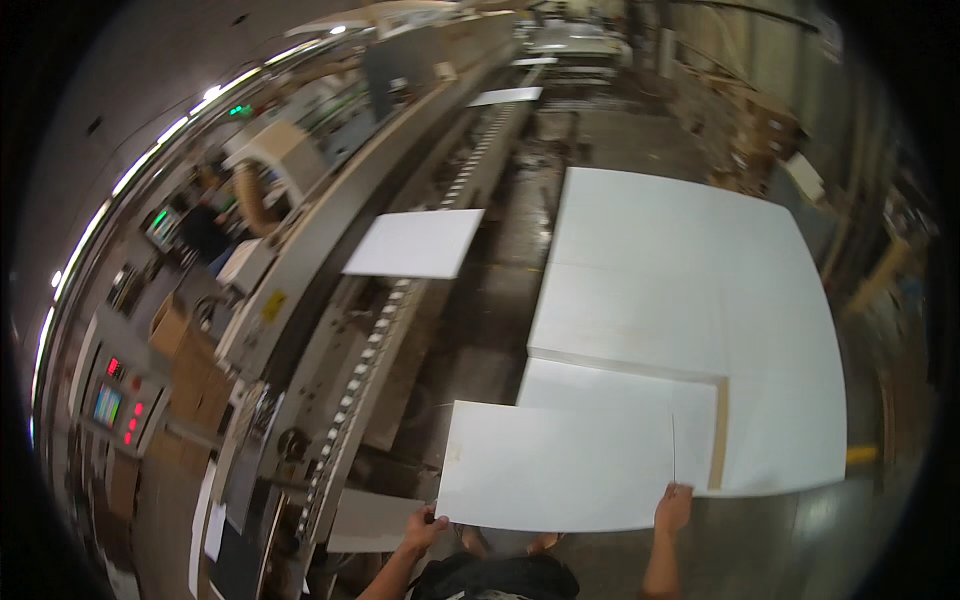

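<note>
A white rectangular panel (pixel 560 465) is held level in front of me. My left hand (pixel 425 528) is closed on its near left corner, with the thumb on top. My right hand (pixel 674 507) grips its near edge toward the right end, where a thin dark line runs across the white surface. The held panel overlaps the near part of a large stack of white panels (pixel 640 310). Another white panel (pixel 620 388) lies at a lower level of that stack, partly covered by the held one.
Along the left runs a long machine (pixel 290 310) with a segmented conveyor track (pixel 362 365). A white panel (pixel 415 245) rides on it, with another panel (pixel 507 96) farther along. A lit control box (pixel 120 400) stands far left. Brown stacks (pixel 740 125) are at the back right.
</note>
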A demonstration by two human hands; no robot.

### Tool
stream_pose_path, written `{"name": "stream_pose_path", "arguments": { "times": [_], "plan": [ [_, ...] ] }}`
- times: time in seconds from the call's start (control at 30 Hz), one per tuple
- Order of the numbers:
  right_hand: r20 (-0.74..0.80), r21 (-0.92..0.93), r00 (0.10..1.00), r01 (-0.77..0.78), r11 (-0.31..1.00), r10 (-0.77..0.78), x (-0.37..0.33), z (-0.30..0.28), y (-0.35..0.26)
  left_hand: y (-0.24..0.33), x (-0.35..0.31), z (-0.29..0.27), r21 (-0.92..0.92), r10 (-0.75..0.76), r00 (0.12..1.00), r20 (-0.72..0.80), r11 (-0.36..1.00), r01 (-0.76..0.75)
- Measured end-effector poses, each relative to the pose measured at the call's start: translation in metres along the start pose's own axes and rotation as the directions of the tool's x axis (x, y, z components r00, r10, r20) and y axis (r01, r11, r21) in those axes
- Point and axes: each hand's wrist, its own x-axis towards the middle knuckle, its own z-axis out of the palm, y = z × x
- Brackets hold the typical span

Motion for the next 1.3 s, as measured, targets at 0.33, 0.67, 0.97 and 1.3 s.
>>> {"name": "stream_pose_path", "arguments": {
  "times": [0.33, 0.67, 0.97, 1.3],
  "plan": [
    [0.306, 0.354, 0.952, -0.123, 0.927, 0.010, -0.136, 0.096, -0.023, 0.002, -0.106, -0.128, -0.337, 0.052, 0.866, -0.498, 0.908, -0.248],
    [0.493, 0.567, 0.833, -0.087, 0.819, -0.252, -0.337, 0.097, -0.137, -0.085, -0.144, -0.283, -0.469, -0.144, 0.634, -0.760, 0.797, -0.381],
    [0.610, 0.588, 0.655, 0.003, 0.809, -0.446, -0.490, 0.107, -0.186, -0.122, -0.148, -0.324, -0.491, -0.215, 0.643, -0.735, 0.823, -0.286],
    [0.970, 0.240, -0.021, -0.016, 0.971, -0.240, -0.593, 0.031, -0.273, -0.148, -0.109, -0.347, -0.300, -0.088, 0.658, -0.748, 0.929, -0.217]
  ]
}}
